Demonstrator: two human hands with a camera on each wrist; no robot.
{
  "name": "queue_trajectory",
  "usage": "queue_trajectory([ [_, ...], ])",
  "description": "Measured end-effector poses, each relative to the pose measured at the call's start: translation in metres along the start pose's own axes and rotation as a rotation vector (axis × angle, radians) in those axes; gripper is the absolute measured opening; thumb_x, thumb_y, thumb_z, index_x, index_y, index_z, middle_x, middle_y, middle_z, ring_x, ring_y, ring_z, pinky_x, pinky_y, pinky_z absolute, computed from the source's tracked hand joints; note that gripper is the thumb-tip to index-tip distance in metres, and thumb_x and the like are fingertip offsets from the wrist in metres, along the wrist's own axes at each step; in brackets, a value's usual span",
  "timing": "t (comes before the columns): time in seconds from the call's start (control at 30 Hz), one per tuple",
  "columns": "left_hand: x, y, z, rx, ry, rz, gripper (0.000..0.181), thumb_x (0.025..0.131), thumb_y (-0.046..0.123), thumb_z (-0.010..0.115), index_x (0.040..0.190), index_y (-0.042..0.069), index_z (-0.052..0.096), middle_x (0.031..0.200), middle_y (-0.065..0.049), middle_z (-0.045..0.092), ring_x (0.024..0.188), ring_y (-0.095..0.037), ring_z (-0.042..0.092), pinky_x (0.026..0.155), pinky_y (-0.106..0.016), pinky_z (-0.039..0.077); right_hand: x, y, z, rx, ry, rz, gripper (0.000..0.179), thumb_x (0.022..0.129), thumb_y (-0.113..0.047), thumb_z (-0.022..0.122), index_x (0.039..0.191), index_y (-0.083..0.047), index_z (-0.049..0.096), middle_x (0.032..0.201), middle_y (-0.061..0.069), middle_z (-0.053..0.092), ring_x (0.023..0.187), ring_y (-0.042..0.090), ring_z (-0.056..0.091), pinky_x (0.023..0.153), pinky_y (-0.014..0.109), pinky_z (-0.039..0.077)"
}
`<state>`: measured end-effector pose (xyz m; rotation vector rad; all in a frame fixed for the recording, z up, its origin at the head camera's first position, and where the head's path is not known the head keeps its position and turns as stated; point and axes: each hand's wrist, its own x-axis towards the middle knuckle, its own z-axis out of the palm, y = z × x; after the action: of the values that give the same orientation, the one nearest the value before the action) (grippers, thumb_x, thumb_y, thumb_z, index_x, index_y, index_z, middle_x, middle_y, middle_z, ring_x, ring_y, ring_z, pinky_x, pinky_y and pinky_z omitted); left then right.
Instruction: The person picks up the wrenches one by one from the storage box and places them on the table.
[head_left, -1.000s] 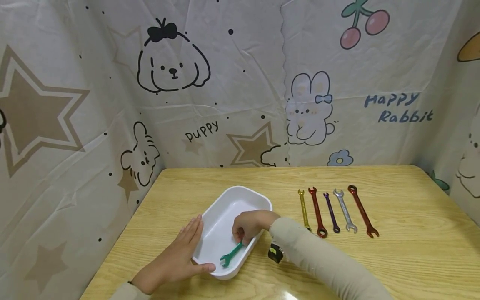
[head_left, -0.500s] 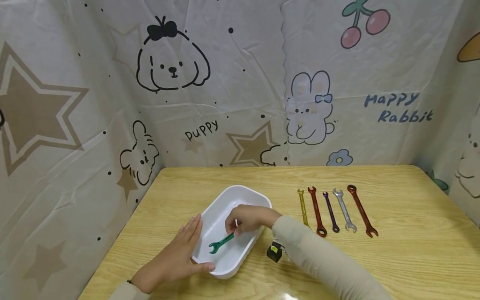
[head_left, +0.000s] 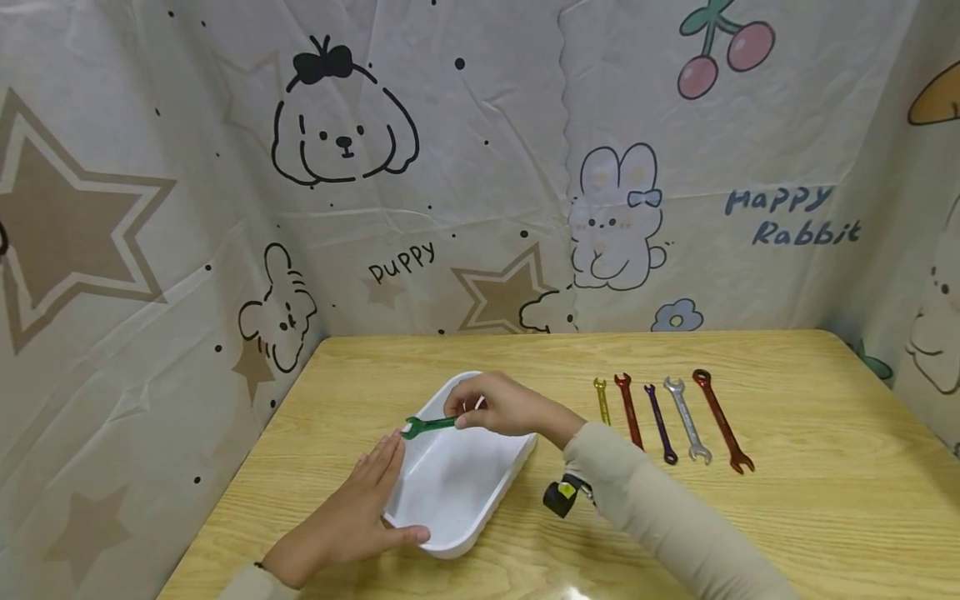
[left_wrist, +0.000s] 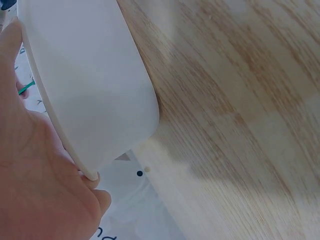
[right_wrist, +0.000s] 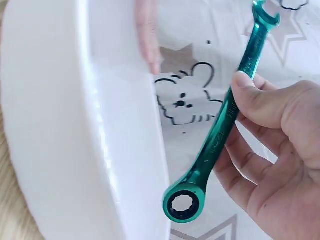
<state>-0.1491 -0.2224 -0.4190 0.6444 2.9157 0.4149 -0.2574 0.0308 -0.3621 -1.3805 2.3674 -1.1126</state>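
Observation:
My right hand (head_left: 504, 403) pinches a green ratcheting combination wrench (head_left: 433, 423) between thumb and fingers, raised over the far left part of a white plastic basin (head_left: 457, 483). Up close in the right wrist view, the wrench (right_wrist: 225, 122) has its ring end low and its open jaw at the top. My left hand (head_left: 360, 508) lies along the basin's left rim with straight fingers, its thumb stretched over the near corner. In the left wrist view, that hand (left_wrist: 45, 170) rests along the rim of the basin (left_wrist: 95, 80).
Right of the basin, several wrenches lie in a row: a gold wrench (head_left: 602, 400), a red wrench (head_left: 628, 408), a purple wrench (head_left: 660, 425), a silver wrench (head_left: 688, 421) and another red wrench (head_left: 723, 421). A printed cloth (head_left: 480, 167) hangs behind the wooden table (head_left: 600, 558).
My right hand has lifted the green wrench from inside the basin up and away to above its far left rim. The left hand has stayed on the rim.

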Motion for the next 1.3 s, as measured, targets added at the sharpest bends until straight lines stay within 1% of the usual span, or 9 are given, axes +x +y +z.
queue_trajectory([
  [0.1, 0.001, 0.0, 0.0, -0.001, -0.001, 0.0, 0.117, 0.077, 0.073, 0.058, 0.151, -0.003, 0.01, 0.159, -0.014, -0.002, 0.147, -0.034, 0.003, 0.116, -0.054, 0.012, -0.005, -0.002, -0.008, 0.031, 0.079, 0.007, 0.005, 0.09, -0.006, 0.066, 0.091, -0.009, 0.069, 0.088, -0.002, 0.065, 0.08, 0.008, 0.057, 0.07, 0.024, 0.052],
  [0.23, 0.0, 0.0, 0.001, 0.003, 0.0, -0.008, 0.118, 0.076, 0.075, 0.057, 0.151, -0.002, 0.01, 0.159, -0.014, -0.003, 0.147, -0.034, 0.004, 0.116, -0.053, 0.012, -0.016, -0.002, -0.02, 0.04, 0.154, 0.026, 0.007, 0.09, -0.007, 0.066, 0.095, -0.009, 0.07, 0.091, 0.0, 0.068, 0.08, 0.009, 0.058, 0.071, 0.027, 0.053],
  [0.4, 0.0, 0.001, 0.0, -0.001, 0.014, -0.004, 0.118, 0.076, 0.073, 0.06, 0.151, -0.003, 0.011, 0.159, -0.014, -0.003, 0.147, -0.033, 0.003, 0.116, -0.054, 0.012, -0.035, 0.002, -0.038, 0.03, 0.231, 0.103, 0.008, 0.09, -0.007, 0.067, 0.096, -0.01, 0.07, 0.091, 0.001, 0.067, 0.082, 0.013, 0.059, 0.073, 0.034, 0.053],
  [0.53, -0.001, 0.001, 0.001, 0.009, 0.027, 0.006, 0.117, 0.076, 0.073, 0.06, 0.151, -0.004, 0.012, 0.159, -0.014, -0.002, 0.147, -0.032, 0.003, 0.116, -0.053, 0.012, -0.055, 0.009, -0.056, 0.001, 0.287, 0.164, 0.006, 0.09, -0.008, 0.067, 0.095, -0.01, 0.069, 0.093, 0.002, 0.067, 0.084, 0.017, 0.06, 0.069, 0.033, 0.052],
  [0.73, 0.0, -0.001, 0.003, 0.018, 0.029, 0.015, 0.119, 0.075, 0.075, 0.058, 0.15, -0.005, 0.013, 0.159, -0.015, -0.003, 0.147, -0.033, 0.003, 0.116, -0.053, 0.013, -0.094, 0.026, -0.08, -0.016, 0.369, 0.328, 0.009, 0.092, -0.011, 0.064, 0.1, -0.008, 0.068, 0.104, 0.008, 0.066, 0.091, 0.022, 0.061, 0.071, 0.032, 0.052],
  [0.93, 0.001, 0.0, 0.003, 0.023, 0.028, 0.017, 0.118, 0.076, 0.074, 0.059, 0.15, -0.005, 0.012, 0.159, -0.015, -0.003, 0.146, -0.033, 0.003, 0.116, -0.053, 0.013, -0.14, 0.047, -0.102, -0.02, 0.453, 0.502, 0.018, 0.095, -0.015, 0.061, 0.109, -0.004, 0.065, 0.112, 0.016, 0.062, 0.092, 0.025, 0.062, 0.066, 0.033, 0.051],
  [0.97, 0.001, 0.0, 0.003, 0.021, 0.028, 0.018, 0.118, 0.076, 0.073, 0.059, 0.15, -0.005, 0.012, 0.159, -0.015, -0.003, 0.146, -0.033, 0.003, 0.116, -0.053, 0.013, -0.148, 0.05, -0.105, -0.028, 0.466, 0.528, 0.018, 0.095, -0.016, 0.061, 0.109, -0.004, 0.065, 0.11, 0.016, 0.062, 0.091, 0.025, 0.062, 0.065, 0.033, 0.05],
  [1.2, 0.0, 0.0, 0.004, 0.023, 0.024, 0.016, 0.118, 0.076, 0.075, 0.057, 0.151, -0.005, 0.011, 0.159, -0.016, -0.003, 0.146, -0.033, 0.003, 0.115, -0.054, 0.013, -0.201, 0.076, -0.123, -0.184, 0.548, 0.609, 0.023, 0.096, -0.016, 0.059, 0.11, 0.002, 0.063, 0.106, 0.022, 0.061, 0.086, 0.031, 0.062, 0.062, 0.032, 0.05],
  [1.3, 0.0, 0.001, 0.003, 0.008, 0.015, 0.004, 0.119, 0.076, 0.075, 0.058, 0.151, -0.004, 0.01, 0.159, -0.015, -0.003, 0.146, -0.033, 0.002, 0.116, -0.054, 0.012, -0.22, 0.089, -0.127, -0.22, 0.569, 0.653, 0.026, 0.097, -0.018, 0.059, 0.11, 0.004, 0.062, 0.105, 0.023, 0.062, 0.088, 0.034, 0.061, 0.063, 0.031, 0.051],
])
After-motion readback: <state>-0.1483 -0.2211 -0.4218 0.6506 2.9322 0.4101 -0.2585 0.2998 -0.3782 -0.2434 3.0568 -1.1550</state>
